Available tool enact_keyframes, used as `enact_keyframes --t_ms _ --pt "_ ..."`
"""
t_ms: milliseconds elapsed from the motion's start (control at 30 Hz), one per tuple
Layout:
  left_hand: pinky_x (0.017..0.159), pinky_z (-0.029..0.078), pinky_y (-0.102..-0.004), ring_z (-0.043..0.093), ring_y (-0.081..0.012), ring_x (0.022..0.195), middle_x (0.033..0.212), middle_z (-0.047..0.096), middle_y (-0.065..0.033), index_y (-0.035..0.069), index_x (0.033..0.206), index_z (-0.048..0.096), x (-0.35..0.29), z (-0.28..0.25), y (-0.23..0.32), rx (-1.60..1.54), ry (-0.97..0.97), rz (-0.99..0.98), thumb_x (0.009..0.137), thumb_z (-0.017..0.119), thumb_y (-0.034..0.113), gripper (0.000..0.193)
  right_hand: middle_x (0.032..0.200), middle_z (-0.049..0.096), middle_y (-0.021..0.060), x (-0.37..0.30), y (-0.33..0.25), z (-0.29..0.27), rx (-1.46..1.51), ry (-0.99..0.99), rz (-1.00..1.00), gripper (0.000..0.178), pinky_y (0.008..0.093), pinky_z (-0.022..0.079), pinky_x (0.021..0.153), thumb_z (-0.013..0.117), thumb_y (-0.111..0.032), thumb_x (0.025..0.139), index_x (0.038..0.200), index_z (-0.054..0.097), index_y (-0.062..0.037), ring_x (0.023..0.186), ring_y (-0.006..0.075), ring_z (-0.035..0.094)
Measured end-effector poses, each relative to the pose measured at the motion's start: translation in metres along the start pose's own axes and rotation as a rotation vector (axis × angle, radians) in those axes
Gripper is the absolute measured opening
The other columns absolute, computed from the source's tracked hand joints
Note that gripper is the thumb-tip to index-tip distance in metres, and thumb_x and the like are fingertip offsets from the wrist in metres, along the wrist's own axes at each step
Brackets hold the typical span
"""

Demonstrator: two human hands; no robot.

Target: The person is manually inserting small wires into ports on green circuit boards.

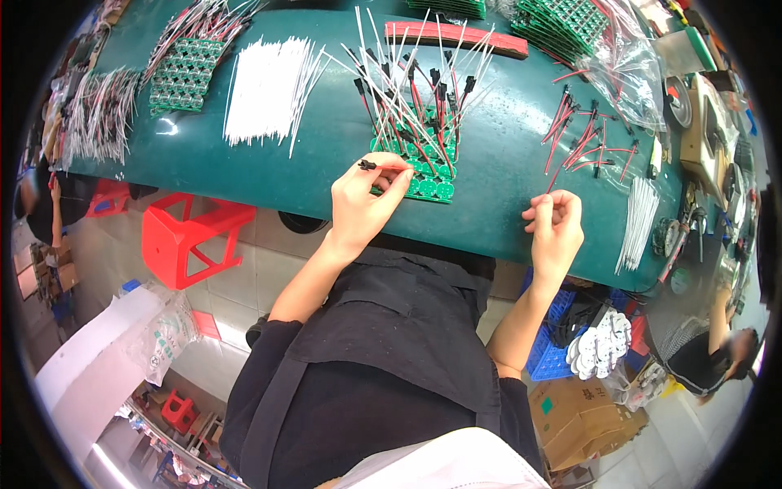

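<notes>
My left hand (363, 204) is closed in a pinch on a short red wire lead with a black connector (368, 165), at the left edge of a green circuit board panel (440, 189). Many red-and-black leads with black plugs and thin white wires (358, 49) stand up from that panel, hiding much of its far part. My right hand (557, 232) is over the table's near edge, its fingers pinched together at the lower end of a thin red wire (555, 177). Just beyond it lies a loose pile of red-and-black connector leads (582, 147).
White wires (273, 94) lie in a bundle to the left, beside wired green panels (181, 77). A red bar (456, 37) lies behind the work panel. More green panels (558, 28) and a plastic bag (627, 69) are far right; another white wire bundle (638, 224) lies near right.
</notes>
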State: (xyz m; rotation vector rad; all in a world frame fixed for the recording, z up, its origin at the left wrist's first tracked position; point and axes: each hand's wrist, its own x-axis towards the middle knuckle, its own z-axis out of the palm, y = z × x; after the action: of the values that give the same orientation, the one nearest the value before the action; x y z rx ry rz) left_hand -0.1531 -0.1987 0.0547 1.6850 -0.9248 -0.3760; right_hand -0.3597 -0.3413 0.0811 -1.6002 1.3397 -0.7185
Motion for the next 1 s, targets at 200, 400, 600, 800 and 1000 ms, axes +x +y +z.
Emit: enact_keyframes --t_ms 200,400,600,800,1000 --pt "0.058 0.054 -0.0231 0.066 -0.0115 0.069 0.088 0.067 -0.0081 0.000 0.092 0.064 0.000 0.002 -0.002 0.001 0.016 0.045 0.082 0.069 -0.003 0.012 0.084 0.062 0.0089 -0.004 0.006 0.000 0.293 -0.023 -0.131 0.009 0.0229 0.052 0.057 0.055 -0.004 0.097 0.102 0.051 0.0018 0.067 0.0111 0.061" --pt "0.056 0.055 -0.0242 0.065 -0.0128 0.066 0.083 0.064 -0.0078 0.001 0.091 0.062 0.001 0.004 0.001 0.075 0.031 0.108 0.079 0.070 -0.004 0.015 0.092 0.063 0.0115 -0.009 -0.011 0.007 0.386 -0.002 -0.232 0.028 0.0291 0.059 0.067 0.053 -0.001 0.097 0.124 0.051 0.0073 0.076 0.0160 0.064" --pt "0.056 0.055 -0.0247 0.064 -0.0136 0.064 0.081 0.063 -0.0069 0.002 0.089 0.060 0.001 0.006 0.004 0.138 0.030 0.158 0.078 0.071 -0.004 0.017 0.096 0.064 0.0124 -0.015 -0.012 0.002 0.505 -0.013 -0.158 0.028 0.0309 0.059 0.068 0.056 -0.002 0.096 0.122 0.055 0.0081 0.081 0.0190 0.066" --pt "0.054 0.050 -0.0251 0.062 -0.0113 0.063 0.081 0.064 -0.0038 0.003 0.090 0.059 0.007 0.006 0.008 0.251 -0.001 0.182 0.078 0.074 0.000 0.019 0.089 0.065 0.0140 -0.029 -0.019 0.013 0.630 -0.154 -0.033 0.015 0.0311 0.059 0.063 0.058 -0.002 0.095 0.107 0.058 0.0065 0.074 0.0216 0.067" --pt "0.056 0.048 -0.0227 0.061 -0.0092 0.066 0.085 0.065 -0.0049 0.001 0.092 0.059 0.007 0.002 0.011 0.175 -0.025 0.062 0.078 0.076 0.002 0.022 0.081 0.063 0.0098 -0.046 -0.014 0.046 0.263 -0.252 -0.280 0.004 0.0248 0.052 0.058 0.065 0.001 0.088 0.090 0.063 0.0030 0.068 0.0145 0.064"
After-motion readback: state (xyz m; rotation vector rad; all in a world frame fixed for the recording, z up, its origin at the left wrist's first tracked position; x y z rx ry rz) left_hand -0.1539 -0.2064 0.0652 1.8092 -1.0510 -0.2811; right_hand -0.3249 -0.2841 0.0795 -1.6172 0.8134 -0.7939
